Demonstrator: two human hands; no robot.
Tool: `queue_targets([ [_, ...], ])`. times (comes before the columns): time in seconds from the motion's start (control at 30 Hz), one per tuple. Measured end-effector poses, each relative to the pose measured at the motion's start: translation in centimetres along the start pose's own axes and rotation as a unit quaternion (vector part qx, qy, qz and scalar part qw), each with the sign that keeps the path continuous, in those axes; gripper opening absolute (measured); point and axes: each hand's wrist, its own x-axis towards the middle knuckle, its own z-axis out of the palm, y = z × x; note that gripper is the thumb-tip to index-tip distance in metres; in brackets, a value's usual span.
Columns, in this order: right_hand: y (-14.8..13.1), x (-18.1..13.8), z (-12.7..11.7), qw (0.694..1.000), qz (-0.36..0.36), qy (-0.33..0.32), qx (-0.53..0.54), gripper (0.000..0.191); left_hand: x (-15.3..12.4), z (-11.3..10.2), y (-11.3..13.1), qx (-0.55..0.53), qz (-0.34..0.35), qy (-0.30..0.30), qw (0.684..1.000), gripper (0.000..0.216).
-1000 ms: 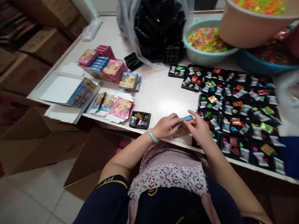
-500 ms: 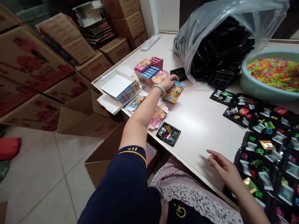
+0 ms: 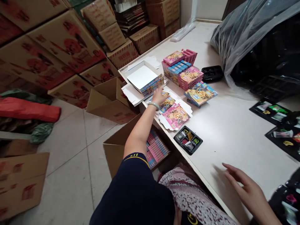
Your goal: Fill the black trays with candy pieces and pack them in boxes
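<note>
My left hand (image 3: 159, 97) reaches over a blue and yellow printed carton (image 3: 169, 103) at the table's left edge, fingers spread; I cannot tell whether they touch it. Beside it lies a flat pink printed carton (image 3: 175, 116) with white flaps. Just behind, a blue and yellow box (image 3: 201, 93) rests slightly tilted against the stacked pink and blue boxes (image 3: 190, 76). My right hand (image 3: 246, 184) hovers by the near edge, fingers apart and holding nothing. Between the hands sits a black compartment tray (image 3: 188, 140) with small wrapped pieces and coloured trinkets.
An open white-lined box (image 3: 142, 76) stands at the table's left edge. Below are open cardboard cartons (image 3: 112, 104), one filled with boxes. An unfilled black tray (image 3: 212, 73) lies by a plastic bag (image 3: 231, 40) of black trays. Filled trays (image 3: 272, 111) lie at right.
My left hand has let go of the blue and yellow box by the stack and moved left to the flat cartons. The view has swung left. My right hand remains near the table edge.
</note>
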Motion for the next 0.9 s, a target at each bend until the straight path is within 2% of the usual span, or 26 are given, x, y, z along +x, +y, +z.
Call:
queue_targets([
  [0.07, -2.4, 1.4, 1.0, 0.998, -0.055, -0.038, -0.014, 0.036, -0.9, -1.6, -2.7, 0.059, -0.039, -0.061, 0.996, 0.047],
  [0.13, -4.9, 2.4, 2.1, 0.992, -0.1, -0.072, -0.011, 0.033, -1.9, -2.9, -3.7, 0.084, -0.04, -0.081, 0.992, 0.028],
  [0.17, -6.1, 2.6, 2.7, 0.99, -0.117, -0.085, -0.003, 0.032, -2.4, -3.6, -3.6, 0.088, -0.035, -0.065, 0.993, 0.024],
  [0.23, -7.8, 2.7, 3.6, 0.986, -0.131, -0.099, 0.026, 0.03, -4.1, -4.9, -2.4, 0.091, -0.01, 0.011, 0.996, 0.029],
  [0.33, -9.4, 2.5, 4.8, 0.984, -0.098, -0.086, 0.119, 0.031, -8.4, -5.9, 1.4, 0.051, 0.104, 0.148, 0.982, 0.031],
  [0.37, -9.8, 2.6, 5.1, 0.979, -0.084, -0.075, 0.168, 0.035, -10.4, -5.7, 3.0, 0.019, 0.163, 0.157, 0.974, 0.03],
  [0.43, -10.3, 3.0, 5.4, 0.958, -0.072, -0.04, 0.276, 0.05, -14.8, -4.4, 6.7, -0.046, 0.3, 0.116, 0.946, 0.025],
  [0.5, -10.1, 3.3, 5.1, 0.934, -0.068, 0.019, 0.349, 0.058, -19.1, -2.3, 10.4, -0.111, 0.429, 0.037, 0.896, 0.023],
  [0.57, -9.1, 3.2, 4.2, 0.925, -0.043, 0.099, 0.365, 0.055, -22.3, 0.1, 13.4, -0.189, 0.484, -0.053, 0.853, 0.021],
  [0.6, -8.2, 2.7, 3.5, 0.923, -0.022, 0.136, 0.359, 0.05, -23.2, 1.1, 14.6, -0.234, 0.473, -0.078, 0.845, 0.022],
  [0.63, -7.1, 2.1, 2.7, 0.922, 0.001, 0.162, 0.35, 0.046, -23.7, 2.1, 15.5, -0.274, 0.436, -0.093, 0.852, 0.024],
  [0.73, -3.9, -0.5, 0.7, 0.931, 0.048, 0.169, 0.321, 0.037, -23.3, 4.6, 17.2, -0.365, 0.27, -0.167, 0.875, 0.026],
  [0.8, -2.6, -2.2, -0.4, 0.941, 0.041, 0.186, 0.279, 0.038, -22.7, 6.0, 17.8, -0.424, 0.185, -0.26, 0.848, 0.022],
  [0.83, -2.3, -2.9, -0.9, 0.945, 0.023, 0.224, 0.238, 0.04, -22.5, 6.5, 18.1, -0.451, 0.153, -0.295, 0.828, 0.02],
  [0.9, -2.4, -4.0, -1.9, 0.935, -0.038, 0.336, 0.106, 0.045, -22.8, 7.2, 18.8, -0.481, 0.104, -0.315, 0.812, 0.018],
])
